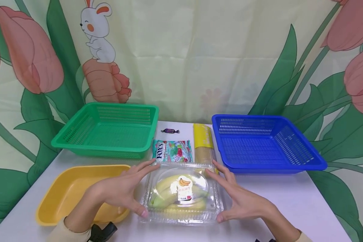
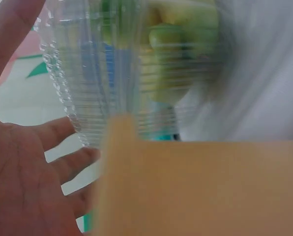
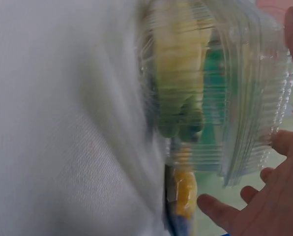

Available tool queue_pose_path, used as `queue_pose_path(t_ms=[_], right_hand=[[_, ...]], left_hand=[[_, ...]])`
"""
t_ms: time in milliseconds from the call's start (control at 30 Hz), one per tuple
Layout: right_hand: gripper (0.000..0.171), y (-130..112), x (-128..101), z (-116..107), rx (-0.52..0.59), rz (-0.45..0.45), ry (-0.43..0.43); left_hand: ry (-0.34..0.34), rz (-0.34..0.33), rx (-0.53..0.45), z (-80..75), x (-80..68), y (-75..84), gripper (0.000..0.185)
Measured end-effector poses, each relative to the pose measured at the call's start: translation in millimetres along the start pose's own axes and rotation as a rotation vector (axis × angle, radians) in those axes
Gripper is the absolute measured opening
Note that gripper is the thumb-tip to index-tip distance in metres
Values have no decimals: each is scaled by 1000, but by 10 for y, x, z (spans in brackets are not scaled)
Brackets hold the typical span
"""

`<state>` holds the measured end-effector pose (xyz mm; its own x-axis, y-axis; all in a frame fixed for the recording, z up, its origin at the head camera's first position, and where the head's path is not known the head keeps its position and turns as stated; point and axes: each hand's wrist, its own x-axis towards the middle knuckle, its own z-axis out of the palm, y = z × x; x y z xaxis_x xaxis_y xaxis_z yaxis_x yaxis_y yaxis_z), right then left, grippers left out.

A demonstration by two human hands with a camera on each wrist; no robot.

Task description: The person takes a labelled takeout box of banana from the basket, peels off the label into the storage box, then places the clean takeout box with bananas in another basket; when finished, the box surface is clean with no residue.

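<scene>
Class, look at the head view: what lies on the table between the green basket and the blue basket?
A small wrapped candy, a Fox's candy bag and a yellow spaghetti packet.

A white desk stands against a pale yellow curtain that fills the whole background. The curtain is printed with large pink tulips, broad green leaves and a white rabbit sitting on an orange carrot. Soft, even light falls across the scene, without hard shadows.

The flat, colourful plastic candy bag reads "FOX'S" in white on blue; the clear plastic clamshell box's round sticker shows a banana picture, its small print unreadable.
</scene>
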<state>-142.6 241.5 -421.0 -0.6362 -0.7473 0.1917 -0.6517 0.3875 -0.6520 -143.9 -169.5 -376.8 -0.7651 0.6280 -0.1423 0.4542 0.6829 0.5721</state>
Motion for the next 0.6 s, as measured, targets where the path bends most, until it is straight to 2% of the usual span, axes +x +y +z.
queue_pose_path(t_ms=[100,233,433,600], right_hand=[[99,-5,30,0,-44,-1,0],[83,-36,55,-21,-117,49,3],[83,-66,118,-12,-149,85,34],[79,-74,174,-2,-144,35,48]], left_hand=[[24,7,8,14,-9,-9,124],[54,30,2,25,4,-2,120],[62,73,-6,14,-8,16,104],[56,57,22,-43,2,39,95]])
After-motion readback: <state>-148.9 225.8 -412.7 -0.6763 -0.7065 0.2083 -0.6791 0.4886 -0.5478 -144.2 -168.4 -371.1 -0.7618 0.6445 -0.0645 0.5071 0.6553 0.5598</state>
